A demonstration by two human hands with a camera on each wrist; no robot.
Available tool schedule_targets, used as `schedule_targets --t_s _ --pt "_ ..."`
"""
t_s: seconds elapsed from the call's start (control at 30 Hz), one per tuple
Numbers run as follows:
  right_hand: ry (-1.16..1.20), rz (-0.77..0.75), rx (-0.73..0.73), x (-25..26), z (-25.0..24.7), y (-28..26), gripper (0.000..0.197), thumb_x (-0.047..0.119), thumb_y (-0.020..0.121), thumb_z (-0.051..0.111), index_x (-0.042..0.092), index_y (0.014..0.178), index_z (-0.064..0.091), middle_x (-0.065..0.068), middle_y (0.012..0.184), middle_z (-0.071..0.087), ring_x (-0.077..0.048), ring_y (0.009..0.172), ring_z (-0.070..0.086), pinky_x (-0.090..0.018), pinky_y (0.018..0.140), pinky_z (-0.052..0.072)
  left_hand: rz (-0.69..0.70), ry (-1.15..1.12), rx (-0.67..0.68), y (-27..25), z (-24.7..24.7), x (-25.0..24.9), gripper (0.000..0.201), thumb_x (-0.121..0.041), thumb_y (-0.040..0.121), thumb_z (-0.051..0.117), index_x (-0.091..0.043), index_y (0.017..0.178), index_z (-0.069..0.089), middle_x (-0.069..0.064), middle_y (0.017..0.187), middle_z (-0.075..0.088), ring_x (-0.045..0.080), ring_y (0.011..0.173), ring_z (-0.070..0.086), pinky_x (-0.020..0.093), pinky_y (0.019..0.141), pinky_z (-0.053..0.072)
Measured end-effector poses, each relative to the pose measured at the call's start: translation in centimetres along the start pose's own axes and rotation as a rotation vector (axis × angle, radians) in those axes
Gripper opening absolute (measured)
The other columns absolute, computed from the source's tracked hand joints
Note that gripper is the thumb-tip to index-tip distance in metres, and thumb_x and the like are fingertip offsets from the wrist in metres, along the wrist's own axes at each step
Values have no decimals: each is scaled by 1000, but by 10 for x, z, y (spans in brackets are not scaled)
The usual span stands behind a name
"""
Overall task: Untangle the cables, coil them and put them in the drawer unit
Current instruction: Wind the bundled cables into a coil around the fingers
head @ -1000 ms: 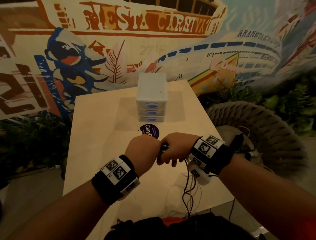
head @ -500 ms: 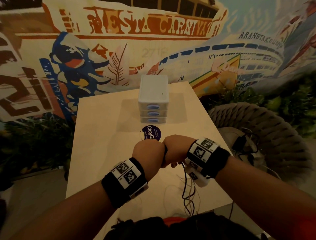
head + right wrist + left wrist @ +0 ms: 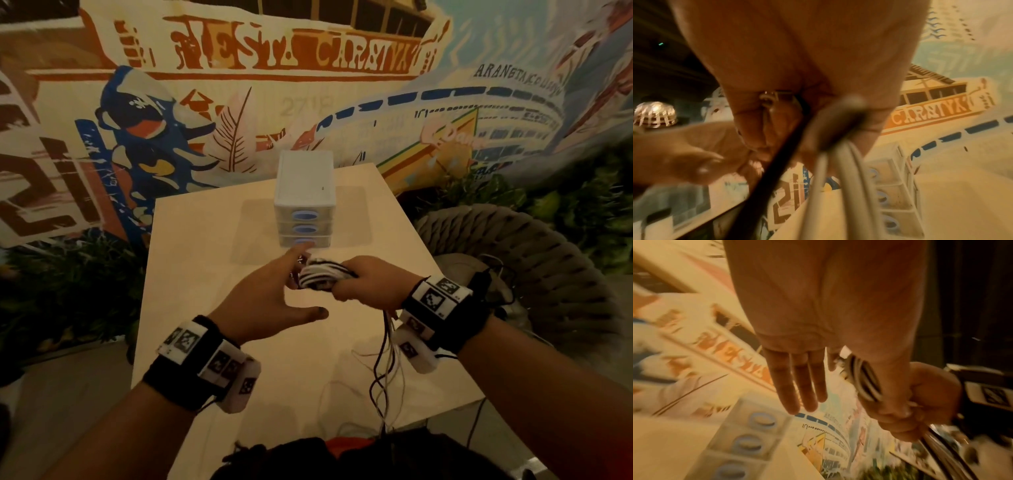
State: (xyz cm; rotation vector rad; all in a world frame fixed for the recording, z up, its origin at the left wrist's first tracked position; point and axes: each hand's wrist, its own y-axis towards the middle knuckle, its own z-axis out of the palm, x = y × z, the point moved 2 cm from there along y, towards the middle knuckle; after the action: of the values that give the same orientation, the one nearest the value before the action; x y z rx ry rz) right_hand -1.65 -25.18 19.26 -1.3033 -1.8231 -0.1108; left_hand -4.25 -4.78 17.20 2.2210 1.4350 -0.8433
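Observation:
My right hand (image 3: pixel 356 279) grips a coiled bundle of black and white cables (image 3: pixel 322 275) above the middle of the table; the same bundle (image 3: pixel 865 378) shows in the left wrist view. Loose cable ends (image 3: pixel 387 370) hang from that fist toward the table's near edge. My left hand (image 3: pixel 274 301) is open beside the coil, fingers straight and pointing at the drawer unit, thumb spread. The white drawer unit (image 3: pixel 305 198) with three blue-handled drawers stands at the far middle of the table, all drawers closed. In the right wrist view the cables (image 3: pixel 840 170) run blurred past the palm.
The pale wooden table (image 3: pixel 205 274) has its right edge next to a woven wicker chair (image 3: pixel 534 267) holding a black adapter and cords (image 3: pixel 483 277). A painted mural wall stands behind, with plants on both sides.
My left hand let go of the bundle and opened, fingers stretched toward the drawers. The right hand moved forward with the coil, which now hides the round blue sticker on the table.

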Motion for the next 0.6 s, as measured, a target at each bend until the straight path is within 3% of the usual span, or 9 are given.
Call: schedule_targets --t_s 0.07,0.13,0.2,0.3,0.33,0.4,0.47,0.57,0.6 --pt "233 -54 -21 1 -4 -3 13 16 85 68 20 73 63 12 50 53 -6 47 45 -25 54 37 -76 -278 9 0 2 4 110 -68 67 82 -50 155 20 -23 132 57 -1 107 63 27 84 59" --pt "423 -121 22 10 0 -6 2 16 75 64 17 76 63 11 51 51 -8 46 43 -25 51 36 -6 -460 32 3 6 0 95 -70 72 77 -37 152 38 -12 137 59 6 116 63 38 89 60" --pt "481 -153 81 22 7 -11 10 18 72 62 17 82 64 7 56 54 -11 48 46 -27 52 38 138 -500 66 5 8 -9 73 -70 81 69 -27 138 54 -16 146 53 2 130 54 27 104 50" --pt "517 -174 64 32 14 -12 40 20 72 60 5 108 68 -27 89 62 -37 72 57 -33 64 45 280 -658 74 8 1 -35 47 -54 86 69 -29 125 60 -31 143 53 -3 132 52 15 104 43" --pt "567 -179 66 33 15 -13 44 20 73 60 2 112 66 -33 94 58 -38 77 54 -34 66 45 293 -759 70 8 -2 -40 40 -49 86 71 -30 120 66 -27 140 58 2 129 56 18 101 47" --pt "637 -247 103 40 13 -17 33 22 76 64 17 109 65 -37 96 56 -35 81 52 -34 67 46 279 -925 35 8 -8 -47 34 -50 84 76 -32 113 75 -11 131 68 14 122 64 27 95 54" --pt "635 -315 112 42 10 -17 31 20 79 67 27 109 62 -35 97 61 -37 77 60 -36 66 52 252 -1009 8 8 -10 -48 29 -50 83 78 -33 107 77 -4 127 71 21 121 65 32 91 56" --pt "517 -362 85 38 6 -12 34 11 88 71 24 117 61 -6 78 70 -20 65 67 -31 60 56 254 -1026 -52 10 -13 -49 8 -31 90 71 -30 93 78 1 119 74 24 117 67 36 87 59" --pt "485 -375 90 36 6 -11 34 10 92 71 26 120 60 -6 73 68 -21 59 64 -32 57 55 242 -1023 -101 11 -15 -48 12 -26 91 66 -29 92 77 2 114 76 25 116 68 38 90 59"
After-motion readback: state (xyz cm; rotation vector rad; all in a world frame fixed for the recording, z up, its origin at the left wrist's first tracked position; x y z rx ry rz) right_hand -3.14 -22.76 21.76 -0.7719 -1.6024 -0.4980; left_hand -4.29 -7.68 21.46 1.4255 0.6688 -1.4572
